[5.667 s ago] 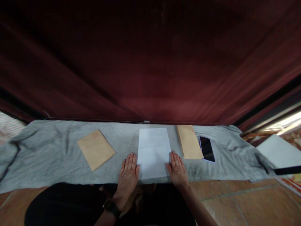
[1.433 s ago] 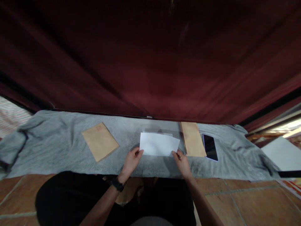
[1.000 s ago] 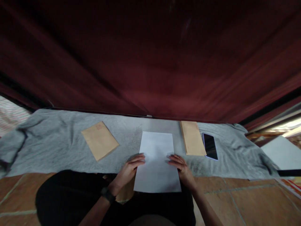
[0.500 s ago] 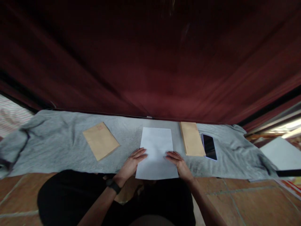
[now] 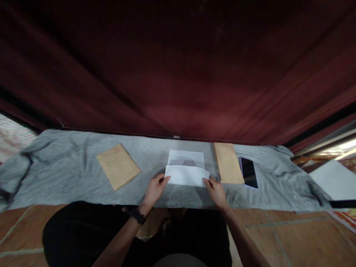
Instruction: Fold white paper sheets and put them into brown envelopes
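Observation:
A sheet of white paper [image 5: 187, 175] is bent over on itself, its near part raised and turned away from me across the far part, which lies on the grey cloth. My left hand [image 5: 155, 190] pinches its left side between thumb and fingers. At the right side, my right hand [image 5: 216, 191] pinches it the same way. Left of the paper lies a single brown envelope [image 5: 118, 167], turned at a slant. To the right is a stack of brown envelopes [image 5: 228, 163], close beside my right hand.
A phone [image 5: 249, 172] with a dark screen lies right of the stack. Under everything is a grey cloth [image 5: 75, 170] on a long low surface. A dark red curtain [image 5: 178, 92] hangs behind it. At far right is a white panel [image 5: 335, 180]; tiled floor [image 5: 300, 233] lies in front.
Both hands have gone from resting on the flat paper to gripping its near part. That part has been lifted and folded away from me over the far part.

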A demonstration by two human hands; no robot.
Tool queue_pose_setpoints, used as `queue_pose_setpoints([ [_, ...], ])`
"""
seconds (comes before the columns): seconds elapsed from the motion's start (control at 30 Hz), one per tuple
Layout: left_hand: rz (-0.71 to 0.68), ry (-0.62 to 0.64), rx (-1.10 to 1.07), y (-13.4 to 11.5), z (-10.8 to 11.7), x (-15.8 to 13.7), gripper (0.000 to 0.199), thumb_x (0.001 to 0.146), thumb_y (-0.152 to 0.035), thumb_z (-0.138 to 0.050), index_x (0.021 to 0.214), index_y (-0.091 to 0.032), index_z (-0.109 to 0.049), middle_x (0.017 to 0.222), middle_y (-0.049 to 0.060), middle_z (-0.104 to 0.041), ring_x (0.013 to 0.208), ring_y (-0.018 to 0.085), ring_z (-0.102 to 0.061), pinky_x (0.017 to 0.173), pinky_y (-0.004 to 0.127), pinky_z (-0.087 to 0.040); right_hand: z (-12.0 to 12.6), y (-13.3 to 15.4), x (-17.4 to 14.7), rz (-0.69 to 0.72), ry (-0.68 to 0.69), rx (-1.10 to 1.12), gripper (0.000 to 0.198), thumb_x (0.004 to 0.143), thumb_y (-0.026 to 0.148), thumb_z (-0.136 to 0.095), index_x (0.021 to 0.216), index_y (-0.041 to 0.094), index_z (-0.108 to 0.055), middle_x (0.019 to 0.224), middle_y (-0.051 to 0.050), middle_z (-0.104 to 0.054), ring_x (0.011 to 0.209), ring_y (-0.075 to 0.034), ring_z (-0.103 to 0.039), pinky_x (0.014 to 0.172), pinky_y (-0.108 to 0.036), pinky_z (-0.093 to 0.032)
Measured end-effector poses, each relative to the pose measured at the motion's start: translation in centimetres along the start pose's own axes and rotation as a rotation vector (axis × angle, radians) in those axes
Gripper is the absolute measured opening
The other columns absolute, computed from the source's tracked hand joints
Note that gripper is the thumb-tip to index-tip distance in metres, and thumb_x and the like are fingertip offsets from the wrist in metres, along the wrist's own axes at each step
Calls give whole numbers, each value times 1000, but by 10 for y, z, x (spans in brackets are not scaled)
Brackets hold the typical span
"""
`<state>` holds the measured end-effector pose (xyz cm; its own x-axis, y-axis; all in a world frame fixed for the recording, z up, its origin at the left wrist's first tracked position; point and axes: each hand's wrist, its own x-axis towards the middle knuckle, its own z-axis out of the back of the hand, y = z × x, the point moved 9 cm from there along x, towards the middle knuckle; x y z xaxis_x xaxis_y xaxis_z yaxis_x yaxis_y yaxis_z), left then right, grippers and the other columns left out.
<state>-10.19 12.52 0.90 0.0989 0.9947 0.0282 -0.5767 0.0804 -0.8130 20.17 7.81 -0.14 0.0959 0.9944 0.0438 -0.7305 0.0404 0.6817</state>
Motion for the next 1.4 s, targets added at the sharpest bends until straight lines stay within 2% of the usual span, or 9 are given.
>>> queue_pose_setpoints([
  [0.1,50,-49,89,-1,-1,15,33,93,-45,-53,78,-19,-66,73,2,-69,68,16,-62,64,25,-44,1,2,15,-109,-28,-158,41,101,46,-42,100,21,-74,91,-8,-78,85,-23,-74,71,-27,-51],
  [0.2,118,-49,247,-3,-1,27,31,94,-42,-54,78,-19,-66,72,3,-69,64,15,-61,61,24,-38,0,3,26,-211,2,-337,39,101,47,-43,100,23,-74,91,-8,-78,86,-22,-74,71,-25,-50],
  [0.37,228,1,453,-7,-4,38,31,98,-43,-52,90,-20,-70,85,6,-75,75,18,-68,61,25,-35,-1,6,40,-284,65,-462,43,102,50,-43,100,22,-75,90,-11,-77,89,-22,-75,73,-24,-50],
  [0.53,260,23,581,-12,-5,45,34,100,-46,-47,99,-22,-71,94,9,-76,85,21,-70,64,26,-39,1,8,49,-326,41,-522,43,102,51,-42,104,22,-74,91,-13,-77,89,-24,-75,75,-28,-52],
  [0.77,247,21,608,-20,-6,56,37,101,-47,-43,103,-21,-70,98,11,-76,88,23,-71,67,27,-42,3,15,61,-277,-34,-592,44,102,48,-43,98,17,-74,84,-14,-77,80,-24,-75,72,-29,-52],
  [1.1,281,4,645,-19,-8,81,41,100,-48,-41,105,-20,-71,97,14,-76,92,26,-72,74,30,-48,2,20,83,-200,-120,-672,40,103,41,-43,98,13,-71,86,-14,-75,79,-22,-73,69,-27,-50],
  [1.27,258,-11,686,-21,-13,84,41,101,-48,-38,110,-19,-67,96,15,-76,91,28,-73,76,34,-49,4,21,86,-162,-188,-664,35,103,37,-43,104,12,-67,95,-15,-72,87,-22,-69,74,-29,-49],
  [1.4,234,-19,709,-22,-17,83,41,103,-45,-36,115,-18,-64,96,16,-75,92,28,-73,77,34,-50,8,31,82,-96,-266,-607,32,101,32,-46,113,9,-63,106,-19,-67,101,-28,-63,87,-37,-48],
])
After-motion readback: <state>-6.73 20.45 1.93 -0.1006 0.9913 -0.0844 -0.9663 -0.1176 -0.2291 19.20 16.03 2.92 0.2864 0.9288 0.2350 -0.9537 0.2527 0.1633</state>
